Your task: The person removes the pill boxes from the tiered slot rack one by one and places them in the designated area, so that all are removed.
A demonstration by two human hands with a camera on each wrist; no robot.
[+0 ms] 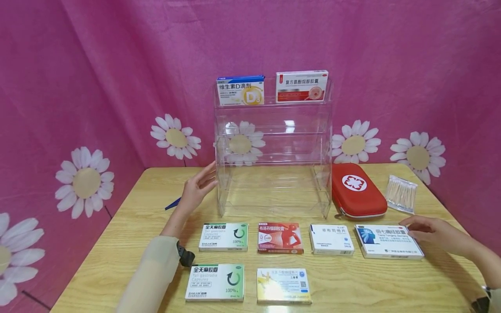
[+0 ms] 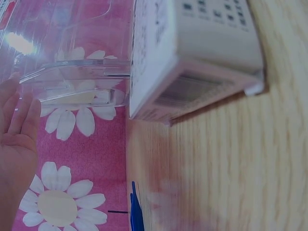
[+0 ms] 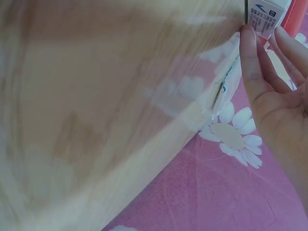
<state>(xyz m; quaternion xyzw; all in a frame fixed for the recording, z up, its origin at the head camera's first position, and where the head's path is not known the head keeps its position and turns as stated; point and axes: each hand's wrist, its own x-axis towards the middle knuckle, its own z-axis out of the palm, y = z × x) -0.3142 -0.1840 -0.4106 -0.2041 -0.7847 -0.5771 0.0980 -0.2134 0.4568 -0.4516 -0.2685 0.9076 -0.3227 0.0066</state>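
Note:
A clear acrylic three-tier shelf (image 1: pixel 274 174) stands at the back middle of the wooden table (image 1: pixel 129 234). Its top tier holds a blue vitamin D3 box (image 1: pixel 240 91) and a red-and-white box (image 1: pixel 302 86). My left hand (image 1: pixel 207 178) has straight fingers at the shelf's left wall; in the left wrist view the hand (image 2: pixel 19 125) lies beside the shelf (image 2: pixel 77 82). My right hand (image 1: pixel 409 227) rests with its fingers on the right end of a white-and-blue box (image 1: pixel 387 242). In the right wrist view its fingertips (image 3: pixel 250 53) touch that box's corner (image 3: pixel 267 14).
In front of the shelf lie two green-and-white boxes (image 1: pixel 223 237) (image 1: pixel 215 282), a red box (image 1: pixel 280 238), a white box (image 1: pixel 331 239) and a yellow box (image 1: pixel 283 285). A red first-aid pouch (image 1: pixel 356 191) and a bag of cotton swabs (image 1: pixel 401 193) sit at the right. A blue pen (image 1: pixel 173 203) lies left.

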